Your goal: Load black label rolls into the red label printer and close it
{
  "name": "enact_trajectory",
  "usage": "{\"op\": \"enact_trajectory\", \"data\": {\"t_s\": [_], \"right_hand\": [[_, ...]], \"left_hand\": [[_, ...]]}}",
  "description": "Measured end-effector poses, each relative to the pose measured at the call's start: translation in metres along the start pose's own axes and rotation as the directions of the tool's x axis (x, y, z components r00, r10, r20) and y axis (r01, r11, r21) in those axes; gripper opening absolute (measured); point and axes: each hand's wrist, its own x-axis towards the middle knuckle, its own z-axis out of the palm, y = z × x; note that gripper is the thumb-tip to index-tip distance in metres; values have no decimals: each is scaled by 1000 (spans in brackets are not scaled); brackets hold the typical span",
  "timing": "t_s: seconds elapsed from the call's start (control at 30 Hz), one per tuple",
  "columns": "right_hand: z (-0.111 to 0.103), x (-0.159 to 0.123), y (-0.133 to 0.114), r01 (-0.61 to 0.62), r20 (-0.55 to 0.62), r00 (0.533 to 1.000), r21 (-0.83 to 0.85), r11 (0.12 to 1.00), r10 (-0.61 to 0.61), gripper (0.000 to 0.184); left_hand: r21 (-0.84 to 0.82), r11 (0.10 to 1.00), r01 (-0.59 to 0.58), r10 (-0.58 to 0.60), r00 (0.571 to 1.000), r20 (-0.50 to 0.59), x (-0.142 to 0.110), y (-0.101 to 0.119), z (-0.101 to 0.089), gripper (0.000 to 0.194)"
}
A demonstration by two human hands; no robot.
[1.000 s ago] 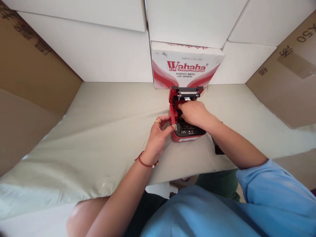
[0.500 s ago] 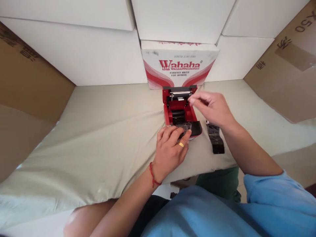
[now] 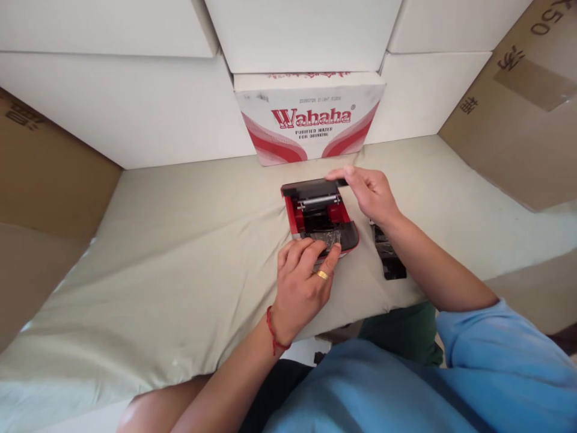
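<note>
A small red and black label printer (image 3: 341,211) sits on the cloth with its lid (image 3: 306,189) partly raised and a metal roller bar (image 3: 319,202) under it. A shiny black strip (image 3: 325,239) runs out over its front edge. My left hand (image 3: 305,278) has its fingers bent over that front edge, pinning the strip there. At the lid's right end, my right hand (image 3: 367,189) grips the edge with fingers and thumb. Another black strip (image 3: 391,260) lies on the cloth to the right, partly behind my right forearm.
A Wahaha water carton (image 3: 313,123) stands behind the printer, against stacked white boxes (image 3: 171,108). Brown cardboard boxes flank the left (image 3: 49,174) and right (image 3: 509,120) sides. A pale green cloth (image 3: 189,252) covers the table, whose front edge lies near my lap.
My right hand has brought the printer lid forward and down from its upright position. My left hand still presses the strip at the front. The camera view has shifted slightly.
</note>
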Motion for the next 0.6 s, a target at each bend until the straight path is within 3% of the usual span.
{"op": "enact_trajectory", "data": {"t_s": [0.17, 0.3, 0.4, 0.5, 0.6], "right_hand": [[-6, -40, 22, 185, 125, 974, 53, 981, -190, 55], [0, -52, 43, 276, 116, 951, 94, 957, -286, 51], [6, -53, 49, 322, 78, 939, 132, 937, -334, 45], [9, -54, 50, 360, 51, 927, 156, 920, -371, 41], [11, -56, 52, 372, 40, 923, 160, 914, -383, 40]], "left_hand": [[125, 989, -78, 86, 995, -53, 0, 2, 0, 59], [89, 991, -104, 115, 986, -120, 3, -5, -9, 65], [24, 999, 28, -23, 983, -183, 7, -22, -21, 62], [-60, 978, 201, -205, 976, -74, 11, -41, -31, 46], [-71, 973, 219, -220, 976, -1, 12, -49, -36, 46]]}}
